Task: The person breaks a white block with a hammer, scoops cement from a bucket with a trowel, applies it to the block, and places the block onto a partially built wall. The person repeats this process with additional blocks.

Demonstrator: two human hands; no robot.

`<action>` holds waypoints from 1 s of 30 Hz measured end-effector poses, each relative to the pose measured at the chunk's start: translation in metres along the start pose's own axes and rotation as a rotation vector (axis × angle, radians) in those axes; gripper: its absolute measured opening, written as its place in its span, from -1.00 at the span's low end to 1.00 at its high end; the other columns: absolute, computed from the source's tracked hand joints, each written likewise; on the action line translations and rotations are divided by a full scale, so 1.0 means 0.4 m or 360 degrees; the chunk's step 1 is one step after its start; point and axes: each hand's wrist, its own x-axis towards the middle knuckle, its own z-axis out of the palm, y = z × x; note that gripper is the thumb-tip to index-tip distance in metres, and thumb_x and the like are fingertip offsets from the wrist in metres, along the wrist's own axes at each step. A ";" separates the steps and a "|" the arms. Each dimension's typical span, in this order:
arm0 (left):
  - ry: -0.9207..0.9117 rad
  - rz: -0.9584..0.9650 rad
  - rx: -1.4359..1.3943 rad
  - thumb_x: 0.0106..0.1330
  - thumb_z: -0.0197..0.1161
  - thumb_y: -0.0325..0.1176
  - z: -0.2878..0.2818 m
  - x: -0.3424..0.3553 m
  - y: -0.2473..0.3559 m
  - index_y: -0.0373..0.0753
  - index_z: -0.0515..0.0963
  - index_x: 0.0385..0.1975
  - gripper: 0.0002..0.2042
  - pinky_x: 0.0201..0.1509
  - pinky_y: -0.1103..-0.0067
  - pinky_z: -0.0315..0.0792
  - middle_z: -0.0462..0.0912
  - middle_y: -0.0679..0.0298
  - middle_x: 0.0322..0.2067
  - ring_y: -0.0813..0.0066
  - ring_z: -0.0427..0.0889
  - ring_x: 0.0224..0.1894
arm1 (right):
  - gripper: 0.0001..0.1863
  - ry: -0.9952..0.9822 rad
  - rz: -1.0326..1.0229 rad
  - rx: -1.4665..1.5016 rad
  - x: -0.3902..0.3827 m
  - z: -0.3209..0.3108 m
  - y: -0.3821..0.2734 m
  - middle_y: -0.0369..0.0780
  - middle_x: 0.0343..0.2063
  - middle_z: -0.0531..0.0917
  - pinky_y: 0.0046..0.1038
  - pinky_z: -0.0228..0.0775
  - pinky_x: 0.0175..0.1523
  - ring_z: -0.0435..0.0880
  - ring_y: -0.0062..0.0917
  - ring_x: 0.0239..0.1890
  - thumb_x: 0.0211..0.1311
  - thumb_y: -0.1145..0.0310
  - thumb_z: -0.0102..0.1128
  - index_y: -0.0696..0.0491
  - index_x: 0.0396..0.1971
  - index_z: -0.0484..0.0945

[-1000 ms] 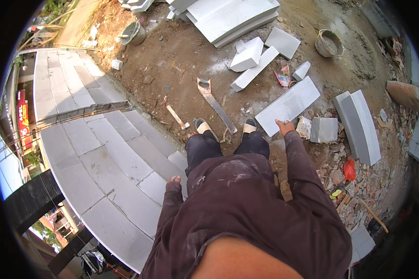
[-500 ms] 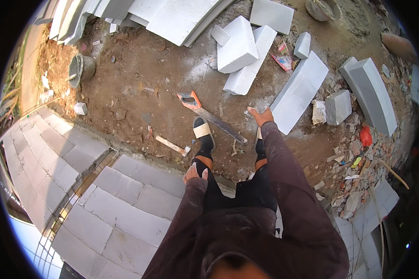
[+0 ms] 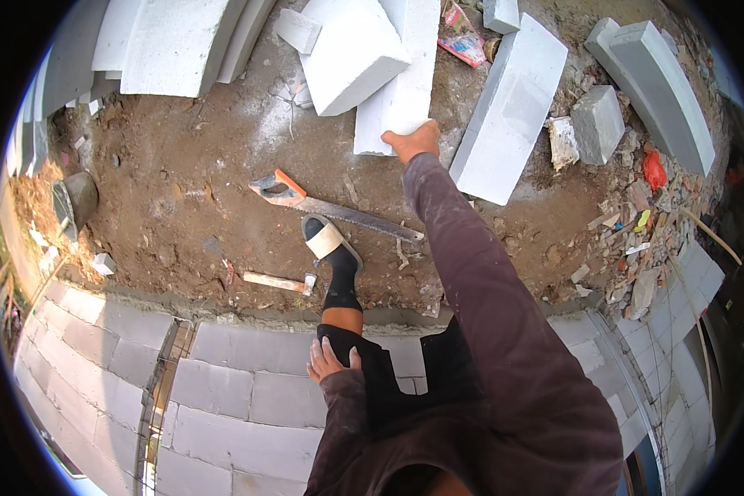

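My right hand is stretched far forward and grips the near end of a long white block lying on the dirt. A second, squarer white block rests across it. My left hand lies flat on my left thigh, fingers spread. My left foot in a black sock and sandal stands on the dirt beside a handsaw with an orange and grey handle. A small hammer lies left of the foot.
A wall of grey blocks runs under me. More white blocks lie right of my arm, a stack at the upper left. Rubble and scraps cover the right side. A bucket lies at left.
I have leaned further forward over the wall. My right hand has reached out from near the saw and taken hold of the long white block. My left hand stays on my thigh.
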 end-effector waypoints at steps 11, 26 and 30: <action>-0.0152 -0.0087 0.0130 0.01 0.20 -0.06 0.003 -0.011 0.115 -0.12 0.24 0.10 -0.38 0.23 0.19 -0.03 0.19 0.17 0.17 0.23 0.14 0.23 | -0.21 -0.0218 -0.0490 -0.1188 0.104 -0.701 0.181 0.10 -0.17 0.43 -0.30 0.33 -0.01 0.45 -0.13 -0.07 -0.40 0.06 0.34 0.25 -0.14 0.28; -0.0092 -0.0034 0.0349 0.02 0.20 -0.06 0.047 -0.037 0.219 -0.14 0.21 0.13 -0.35 0.24 0.22 -0.02 0.16 0.10 0.18 0.14 0.12 0.23 | -0.10 0.0117 0.0326 0.0192 0.489 -0.888 0.618 0.00 -0.09 0.50 -0.42 0.18 0.11 0.45 -0.29 0.00 -0.20 -0.17 0.25 0.24 0.05 0.32; -0.0198 -0.0112 0.0252 0.04 0.18 0.01 0.020 -0.036 0.228 -0.22 0.14 0.18 -0.27 0.28 0.26 -0.07 0.10 0.02 0.20 0.11 0.06 0.26 | -0.13 0.0132 0.0208 0.0168 0.338 -0.910 0.773 0.03 0.10 0.31 -0.33 0.13 0.18 0.32 -0.19 0.13 -0.11 -0.26 0.12 0.16 0.07 0.33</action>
